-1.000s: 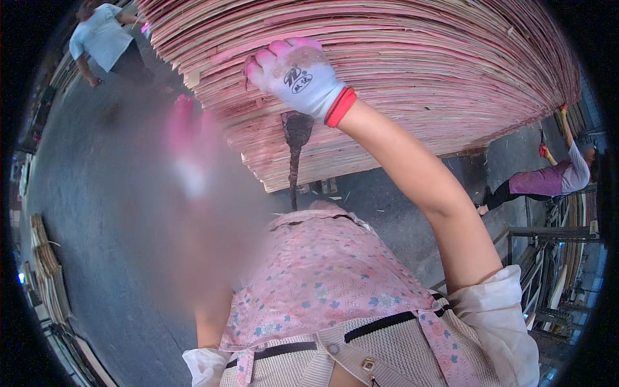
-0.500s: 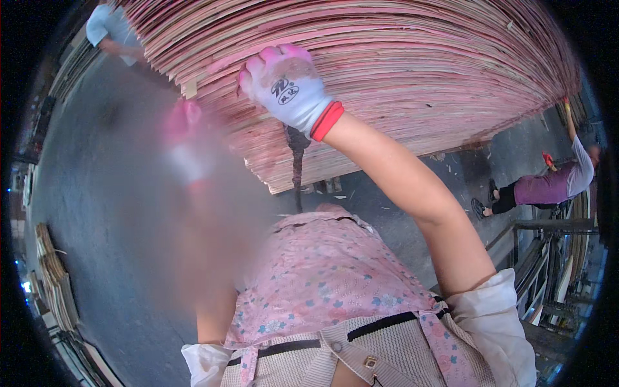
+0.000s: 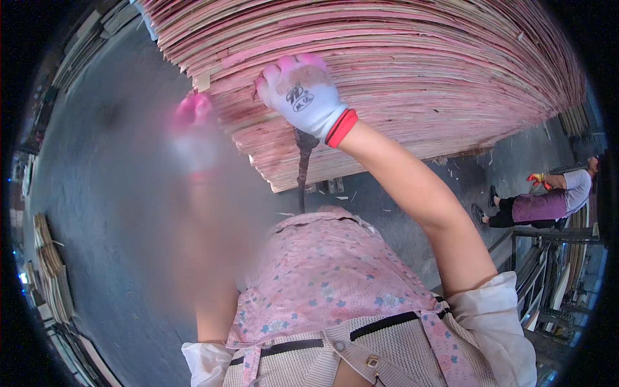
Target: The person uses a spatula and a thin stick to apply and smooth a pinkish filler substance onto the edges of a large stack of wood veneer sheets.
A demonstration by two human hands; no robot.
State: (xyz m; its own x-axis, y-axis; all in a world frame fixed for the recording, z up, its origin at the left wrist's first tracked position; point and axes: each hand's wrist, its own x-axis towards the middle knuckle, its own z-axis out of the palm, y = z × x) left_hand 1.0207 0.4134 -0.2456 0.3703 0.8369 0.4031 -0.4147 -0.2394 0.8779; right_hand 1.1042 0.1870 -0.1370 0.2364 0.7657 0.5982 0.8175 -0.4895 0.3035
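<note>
A tall stack of thin wood veneer sheets (image 3: 387,90), its edges stained pink, fills the upper middle. My right hand (image 3: 300,93), in a white glove with pink fingertips and a red cuff, is closed with curled fingers against the stack's near face. What it grips is hidden behind the fingers. Below it hangs a dark, thin, rod-like thing (image 3: 303,168); I cannot tell whether the hand holds it. At the stack's left edge, my left hand (image 3: 193,111) has bunched pink fingers, with its wrist blurred. A small pale tab (image 3: 204,81) protrudes from the stack just above it.
To the right, a person (image 3: 541,200) in a purple apron and gloves stands near metal racks (image 3: 548,277). More sheet stacks (image 3: 53,267) lie at the far left. Wood scraps (image 3: 345,198) are scattered on the grey floor (image 3: 116,213).
The stack and my right hand appear slightly further right. The person at right has lowered a raised arm; the one at upper left is almost out of view.
</note>
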